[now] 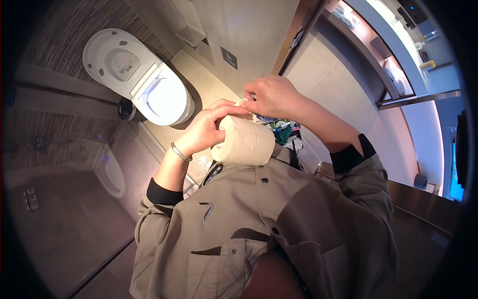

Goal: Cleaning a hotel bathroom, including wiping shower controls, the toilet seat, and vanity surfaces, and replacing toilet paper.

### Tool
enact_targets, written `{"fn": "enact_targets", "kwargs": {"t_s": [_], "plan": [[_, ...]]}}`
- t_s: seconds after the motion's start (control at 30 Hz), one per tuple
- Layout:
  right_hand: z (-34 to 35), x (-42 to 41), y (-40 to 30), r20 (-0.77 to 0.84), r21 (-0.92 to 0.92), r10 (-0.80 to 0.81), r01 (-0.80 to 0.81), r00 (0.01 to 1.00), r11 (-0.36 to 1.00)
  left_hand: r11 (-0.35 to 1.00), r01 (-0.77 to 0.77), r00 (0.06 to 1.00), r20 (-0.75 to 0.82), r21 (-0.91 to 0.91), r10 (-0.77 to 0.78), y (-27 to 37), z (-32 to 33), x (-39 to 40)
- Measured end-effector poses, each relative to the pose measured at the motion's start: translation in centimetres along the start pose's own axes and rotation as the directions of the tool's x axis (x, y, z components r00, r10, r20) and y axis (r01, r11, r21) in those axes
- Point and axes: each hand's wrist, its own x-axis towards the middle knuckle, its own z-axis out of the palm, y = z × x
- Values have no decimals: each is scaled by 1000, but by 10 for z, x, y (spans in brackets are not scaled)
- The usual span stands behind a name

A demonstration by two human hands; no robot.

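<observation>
A large white toilet paper roll (247, 141) lies on its side against the front of my shirt. The thumb of my left hand (205, 127) reaches into the core's end, and its other fingers extend over the top. My right hand (270, 95) pinches a small piece of paper (242, 101) between thumb and fingers, close beside the left fingertips. Beyond the hands, a white toilet (164, 101) stands with its lid and seat raised. Whether the pinched paper is still joined to the roll cannot be told.
A small black bin (126, 109) stands beside the toilet. Mixed items, some green, lie in a pile (282, 132) partly hidden behind the roll. A glossy partition (71, 231) runs along the left. Shelves with white towels (395, 76) are at the upper right, past a doorway.
</observation>
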Motion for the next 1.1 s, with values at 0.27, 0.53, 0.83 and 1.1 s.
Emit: {"fn": "enact_targets", "kwargs": {"t_s": [0.27, 0.53, 0.83, 1.1], "plan": [[-16, -7, -1, 469, 170, 122, -225, 875, 959, 1000, 12, 1000, -17, 21, -11, -6, 0, -8], [11, -51, -13, -101, -23, -277, 276, 956, 961, 984, 153, 973, -162, -90, -166, 4, 8, -24], [-5, -51, 1, 71, 487, -13, -23, 997, 873, 860, -251, 934, -123, 444, 336, 12, 1, -40], [54, -6, 5, 436, 892, -13, -430, 900, 140, 626, -374, 759, -163, 684, 631, -20, -25, -38]]}}
